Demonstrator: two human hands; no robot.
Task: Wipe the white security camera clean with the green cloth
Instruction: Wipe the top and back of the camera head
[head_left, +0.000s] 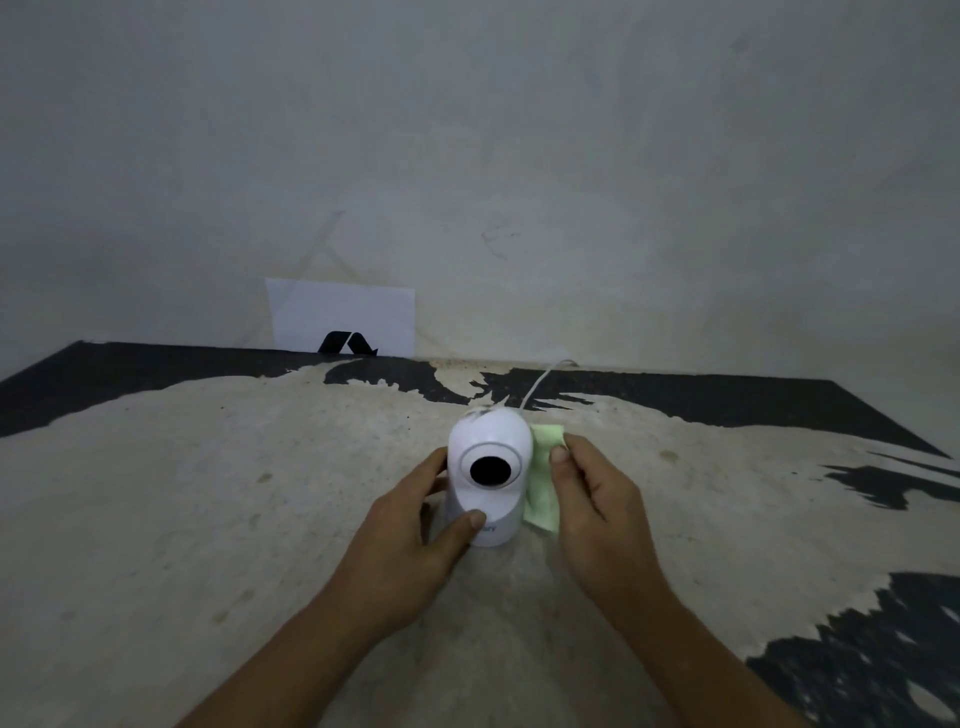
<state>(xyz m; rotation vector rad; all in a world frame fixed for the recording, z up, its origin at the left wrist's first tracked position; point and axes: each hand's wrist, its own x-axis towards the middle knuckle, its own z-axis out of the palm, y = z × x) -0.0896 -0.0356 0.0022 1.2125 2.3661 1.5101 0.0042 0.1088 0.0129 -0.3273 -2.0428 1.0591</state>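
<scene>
On the worn beige-and-black tabletop (260, 467), the left hand (415, 540) clasps the upright white domed security camera (488, 467) while the right hand (597, 499) pinches the pale green cloth (543, 488) against its side, so wiping seems underway, with front and top apparently left.

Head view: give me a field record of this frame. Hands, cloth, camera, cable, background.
camera: white dome-topped security camera, upright on the worn table, black lens facing the wearer
left hand: left hand steadies the camera base, thumb on its front
right hand: right hand presses the cloth to the camera's right side
cloth: pale green cloth, between right hand and camera
cable: thin white cable, runs from behind the camera toward the wall
background: white paper sheet against the wall
</scene>
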